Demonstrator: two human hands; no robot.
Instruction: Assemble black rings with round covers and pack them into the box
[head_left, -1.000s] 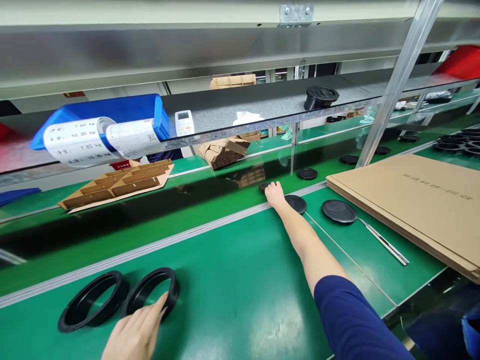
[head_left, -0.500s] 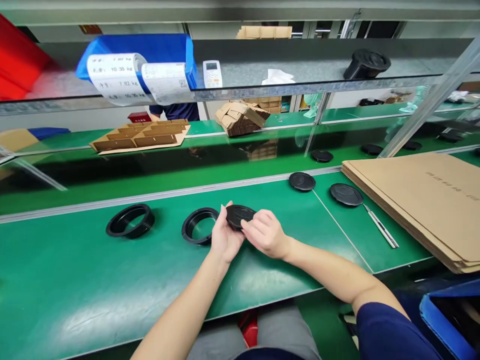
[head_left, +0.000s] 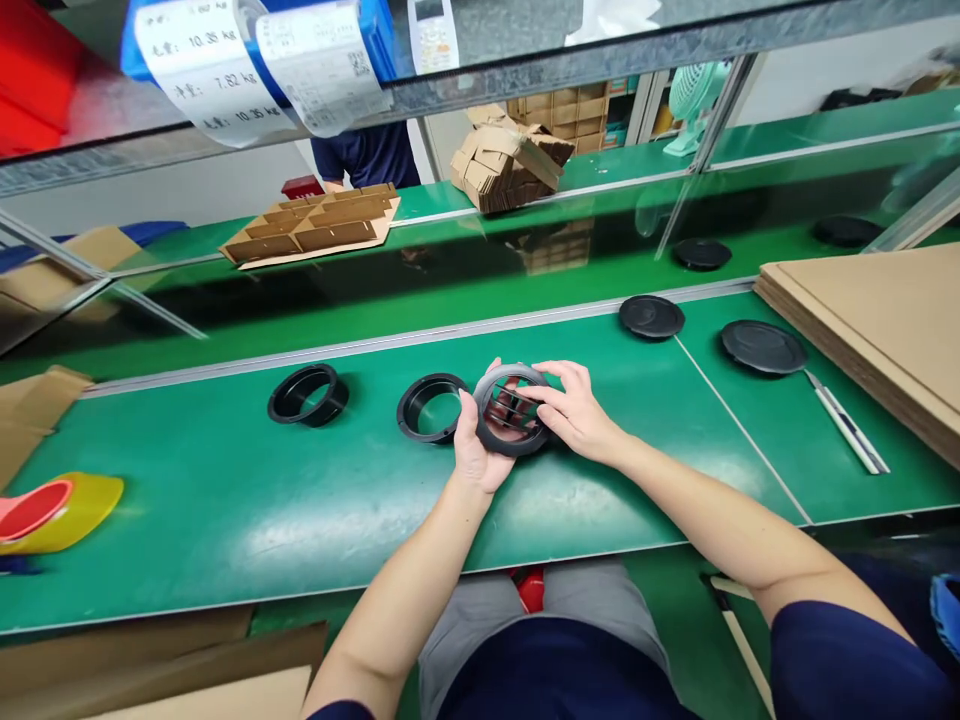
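Lap: the person sits close to the green bench point(head_left: 225, 520), grey trousers and dark blue sleeves at the bottom of the view.
Left hand: the left hand point(head_left: 480, 450) cups the black slatted vent disc point(head_left: 512, 410) from below and behind, thumb over its left rim, fingers closed on it.
Right hand: the right hand point(head_left: 574, 415) grasps the same disc at its right edge, fingertips laid on the slats.
Disc position: held tilted just above the bench, its slatted side toward the camera, just beside the nearer black ring point(head_left: 431, 407).
Rings: that ring lies flat and open on the bench; a second black ring point(head_left: 307, 394) lies well apart to its left; neither has a disc in it.
Progress, as a judgement: one disc is in hand and not yet joined to a ring, so both rings appear unfinished.
Waiting parts: two flat black discs point(head_left: 651, 316) and point(head_left: 763, 346) lie further right, a slim knife point(head_left: 847, 428) touching the second.
Right edge: a stack of flat cardboard sheets point(head_left: 885, 330).
Left edge: a yellow tape roll point(head_left: 56, 510).
Far side: a cardboard divider grid point(head_left: 315, 225) and a heap of folded cardboard pieces point(head_left: 510, 155) on the opposite bench, where another person in dark blue stands.
Overhead shelf: a blue bin point(head_left: 375, 40) with paper labels.
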